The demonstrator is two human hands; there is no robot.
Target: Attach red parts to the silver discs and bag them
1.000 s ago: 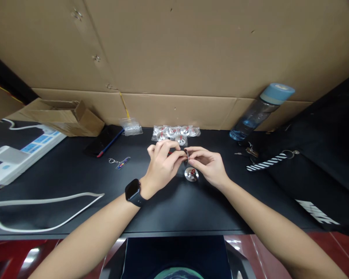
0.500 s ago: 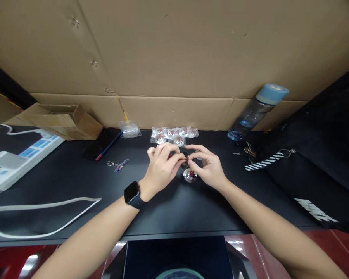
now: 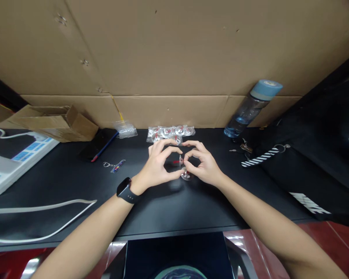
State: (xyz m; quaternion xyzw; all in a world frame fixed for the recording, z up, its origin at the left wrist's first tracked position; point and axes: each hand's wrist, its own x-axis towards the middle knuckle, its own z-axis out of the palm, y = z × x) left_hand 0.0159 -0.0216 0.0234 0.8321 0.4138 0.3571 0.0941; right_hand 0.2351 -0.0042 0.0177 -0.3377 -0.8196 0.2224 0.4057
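Observation:
A small shiny metal disc [image 3: 180, 159] with a red piece at its centre stands nearly edge-on between my hands, above the table. My left hand [image 3: 158, 162] spans it, index fingertip at the upper rim and thumb at the lower. From the other side, my right hand [image 3: 205, 164] pinches at the disc's middle with thumb and index finger; what exactly lies between those fingertips is hidden. Below them a second metal disc [image 3: 187, 176] lies on the table, partly covered by my fingers. Several similar discs in clear plastic wrappers [image 3: 167, 132] lie just beyond my fingertips.
On the left are a cardboard box [image 3: 72, 124], a phone [image 3: 97, 145], a keychain [image 3: 118, 166], a power strip [image 3: 26, 159] and a white cable [image 3: 61, 203]. To the right stand a water bottle [image 3: 247, 112], a striped strap [image 3: 258, 158] and a black bag [image 3: 317, 162]. Cardboard [image 3: 163, 54] walls the back.
My left thumb and fingers have spread from a pinch beside the disc to a wide span around its rim. My right hand stays close at its other side. The view has shifted slightly.

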